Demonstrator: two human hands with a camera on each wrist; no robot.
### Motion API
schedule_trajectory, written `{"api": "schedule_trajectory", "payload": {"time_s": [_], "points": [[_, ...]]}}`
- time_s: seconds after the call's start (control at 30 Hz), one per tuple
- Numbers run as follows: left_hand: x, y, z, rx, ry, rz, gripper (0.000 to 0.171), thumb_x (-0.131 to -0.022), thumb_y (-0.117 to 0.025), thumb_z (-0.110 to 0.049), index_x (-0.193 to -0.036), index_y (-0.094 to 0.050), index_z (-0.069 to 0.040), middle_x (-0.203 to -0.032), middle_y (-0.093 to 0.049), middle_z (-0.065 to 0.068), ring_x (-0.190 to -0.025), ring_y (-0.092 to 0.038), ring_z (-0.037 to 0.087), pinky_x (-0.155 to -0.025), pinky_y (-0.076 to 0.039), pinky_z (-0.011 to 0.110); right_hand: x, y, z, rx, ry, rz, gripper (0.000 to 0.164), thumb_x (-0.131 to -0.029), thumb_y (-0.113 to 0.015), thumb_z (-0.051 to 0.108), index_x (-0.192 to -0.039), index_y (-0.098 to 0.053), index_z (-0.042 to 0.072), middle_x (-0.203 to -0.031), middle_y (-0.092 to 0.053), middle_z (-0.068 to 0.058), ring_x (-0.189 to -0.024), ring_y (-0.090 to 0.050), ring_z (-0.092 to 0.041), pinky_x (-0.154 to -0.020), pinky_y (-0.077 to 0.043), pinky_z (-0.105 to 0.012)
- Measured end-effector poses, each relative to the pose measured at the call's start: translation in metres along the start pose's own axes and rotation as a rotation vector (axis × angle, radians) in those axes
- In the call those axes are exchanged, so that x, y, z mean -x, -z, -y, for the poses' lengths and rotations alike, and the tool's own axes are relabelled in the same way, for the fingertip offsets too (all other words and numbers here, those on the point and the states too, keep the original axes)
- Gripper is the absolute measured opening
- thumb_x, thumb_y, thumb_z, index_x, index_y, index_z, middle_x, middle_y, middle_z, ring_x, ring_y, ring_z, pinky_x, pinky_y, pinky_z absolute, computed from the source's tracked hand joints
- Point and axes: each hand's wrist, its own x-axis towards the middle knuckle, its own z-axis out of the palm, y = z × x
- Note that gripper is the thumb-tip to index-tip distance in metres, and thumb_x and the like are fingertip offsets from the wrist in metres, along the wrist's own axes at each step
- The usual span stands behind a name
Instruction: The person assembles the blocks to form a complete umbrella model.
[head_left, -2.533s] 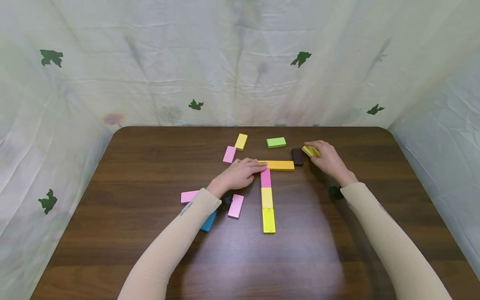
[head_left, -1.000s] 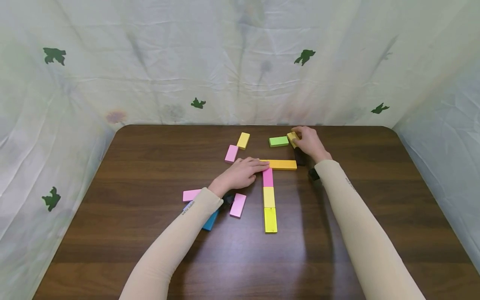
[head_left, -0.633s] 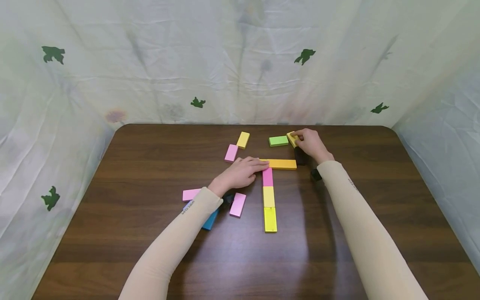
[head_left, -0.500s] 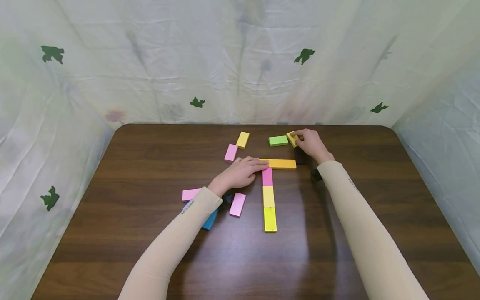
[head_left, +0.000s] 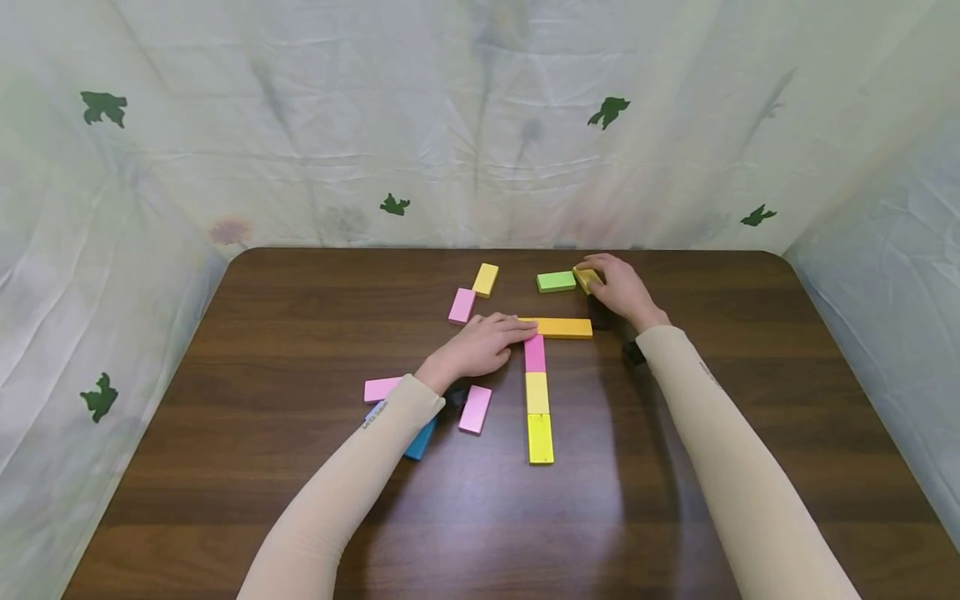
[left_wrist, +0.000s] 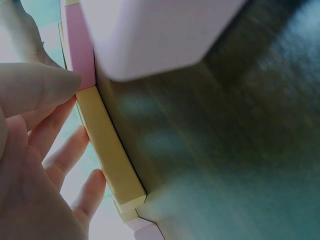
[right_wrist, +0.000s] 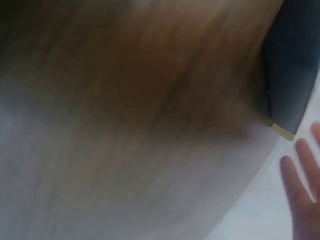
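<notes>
My left hand lies with extended fingers over the left end of a long orange block; in the left wrist view its fingertips touch that block's side. Below runs a column of pink, pale yellow and bright yellow blocks. My right hand holds a yellow block between fingers and thumb, slanted beside the green block's right end. A black block stands between it and the orange block, partly under the hand. The right wrist view shows the black block near loose fingers.
Behind the left hand lie a yellow block and a pink block. Another pink block sits near the left wrist. A pink block and a blue block are partly covered by the left sleeve. A patterned cloth hangs behind the table.
My right hand has carried the yellow block leftward and back, from right of the black block to the green block's end. Lately only its fingers shift slightly. The left hand stays put.
</notes>
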Motion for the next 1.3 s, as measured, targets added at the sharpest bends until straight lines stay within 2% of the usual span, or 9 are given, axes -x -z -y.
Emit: {"api": "schedule_trajectory", "payload": {"time_s": [0.17, 0.33, 0.47, 0.73, 0.9, 1.07, 1.3], "points": [[0.000, -0.001, 0.001, -0.006, -0.004, -0.001, 0.051, -0.095, -0.050, -0.008, -0.144, -0.046, -0.019, -0.148, -0.040, -0.005, -0.136, -0.033, 0.022, -0.097, -0.034, 0.044, 0.001, -0.001, 0.003, 0.007, 0.082, 0.027, 0.034, -0.091, -0.054, -0.002, -0.124, -0.064, 0.002, -0.138, -0.050, -0.015, -0.133, -0.036, -0.034, -0.108, -0.026, -0.050], [0.000, -0.001, 0.001, -0.012, 0.001, 0.005, 0.051, -0.095, -0.050, -0.009, -0.144, -0.045, -0.020, -0.149, -0.039, -0.005, -0.136, -0.033, 0.022, -0.098, -0.034, 0.044, 0.001, -0.002, 0.006, 0.060, 0.139, 0.101, 0.038, -0.092, -0.044, -0.005, -0.124, -0.064, 0.002, -0.140, -0.049, -0.013, -0.138, -0.028, -0.032, -0.111, -0.020, -0.049], [0.000, -0.002, 0.001, -0.015, 0.001, 0.005, 0.051, -0.095, -0.050, -0.009, -0.145, -0.045, -0.020, -0.149, -0.039, -0.006, -0.136, -0.033, 0.021, -0.098, -0.034, 0.044, -0.001, -0.002, 0.010, 0.089, 0.133, 0.145, 0.043, -0.091, -0.039, -0.007, -0.128, -0.061, 0.001, -0.142, -0.046, -0.014, -0.139, -0.025, -0.033, -0.111, -0.020, -0.050], [0.000, -0.003, 0.002, -0.014, -0.006, -0.008, 0.050, -0.095, -0.051, -0.009, -0.144, -0.046, -0.019, -0.148, -0.040, -0.005, -0.136, -0.033, 0.021, -0.098, -0.034, 0.044, -0.010, -0.001, 0.016, 0.140, 0.082, 0.182, 0.054, -0.087, -0.037, -0.011, -0.137, -0.052, 0.001, -0.148, -0.038, -0.015, -0.140, -0.022, -0.035, -0.112, -0.018, -0.049], [0.000, -0.003, 0.002, -0.021, -0.009, -0.012, 0.050, -0.095, -0.051, -0.009, -0.144, -0.046, -0.019, -0.148, -0.040, -0.005, -0.136, -0.033, 0.021, -0.097, -0.034, 0.044, -0.016, 0.001, 0.017, 0.161, 0.041, 0.212, 0.055, -0.087, -0.035, -0.009, -0.140, -0.047, 0.002, -0.151, -0.033, -0.014, -0.140, -0.021, -0.035, -0.111, -0.019, -0.049], [0.000, -0.003, 0.002, -0.016, -0.012, -0.020, 0.050, -0.095, -0.051, -0.008, -0.143, -0.047, -0.019, -0.148, -0.041, -0.005, -0.136, -0.034, 0.022, -0.097, -0.034, 0.043, -0.020, 0.003, 0.019, 0.194, 0.004, 0.229, 0.054, -0.090, -0.036, -0.007, -0.142, -0.045, 0.003, -0.152, -0.031, -0.015, -0.140, -0.023, -0.035, -0.111, -0.019, -0.048], [0.001, -0.002, 0.001, -0.017, -0.019, -0.019, 0.051, -0.094, -0.051, -0.007, -0.143, -0.048, -0.019, -0.148, -0.041, -0.005, -0.136, -0.034, 0.021, -0.096, -0.035, 0.044, -0.024, 0.003, 0.020, 0.203, -0.001, 0.235, 0.055, -0.089, -0.038, -0.010, -0.143, -0.043, 0.001, -0.151, -0.032, -0.016, -0.137, -0.030, -0.033, -0.110, -0.024, -0.047]]}}
